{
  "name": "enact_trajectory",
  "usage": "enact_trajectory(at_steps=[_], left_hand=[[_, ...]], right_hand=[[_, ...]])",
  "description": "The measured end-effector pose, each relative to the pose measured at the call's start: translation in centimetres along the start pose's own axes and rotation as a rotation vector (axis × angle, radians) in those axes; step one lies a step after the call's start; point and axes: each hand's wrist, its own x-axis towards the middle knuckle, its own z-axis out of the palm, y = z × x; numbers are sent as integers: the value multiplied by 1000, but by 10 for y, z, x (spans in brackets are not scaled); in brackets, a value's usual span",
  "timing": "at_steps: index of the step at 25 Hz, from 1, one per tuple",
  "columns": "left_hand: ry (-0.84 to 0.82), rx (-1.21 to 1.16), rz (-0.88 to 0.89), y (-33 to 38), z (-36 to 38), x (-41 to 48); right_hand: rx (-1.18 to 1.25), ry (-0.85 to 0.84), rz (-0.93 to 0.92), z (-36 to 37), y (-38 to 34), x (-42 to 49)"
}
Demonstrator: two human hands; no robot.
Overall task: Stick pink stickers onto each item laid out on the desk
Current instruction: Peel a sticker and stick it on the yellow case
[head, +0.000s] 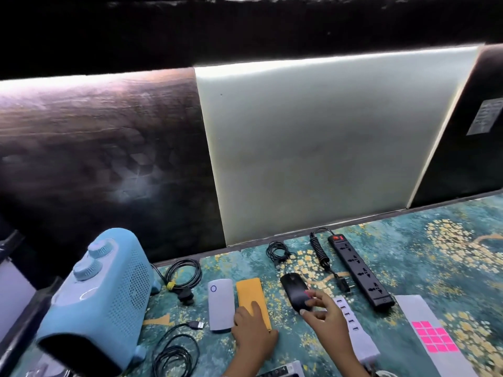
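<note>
My right hand (324,314) hovers over the black mouse (292,291) and pinches a small pink sticker (308,294) at its fingertips, right at the mouse's top. My left hand (251,331) rests flat on the near end of the yellow-orange case (249,291). A white power bank (221,304) lies just left of that case. The sticker sheet (431,336), white with a block of pink squares, lies at the right. A black power strip (359,270) with a coiled cord runs along the back right.
A light-blue heater (103,295) with two knobs stands at the left. Black coiled cables (182,273) lie beside it, another bundle (277,251) near the back wall, and a USB cable (174,349) in front. A white multi-port hub (356,330) sits under my right forearm.
</note>
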Motion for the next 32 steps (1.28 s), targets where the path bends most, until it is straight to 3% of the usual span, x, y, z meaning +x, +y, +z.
enact_trajectory(at_steps=[4,6,8,11,13,20,26,32], left_hand=[[87,-45,15,-1,5,5],[79,-197,18,-2,4,-1],[-3,-595,-4,-4,-2,-6],[-427,-1636,-121,-12,-18,-13],[-604,-1916,-99,-24,-17,-21],[-542,-1912,261,-52,-29,-40],[-471,-1948,254,-48,-34,-46],[-453,-1885,282,-50,-32,-43]], right_hand=[[6,65,12,4,7,-11],[9,80,39,4,12,-18],[36,116,49,3,16,-21],[80,144,12,8,9,-19],[106,127,-40,14,-2,-18],[72,-26,-216,45,-41,-17],[-292,-71,-261,64,-65,-15],[-414,-93,-194,68,-75,-14]])
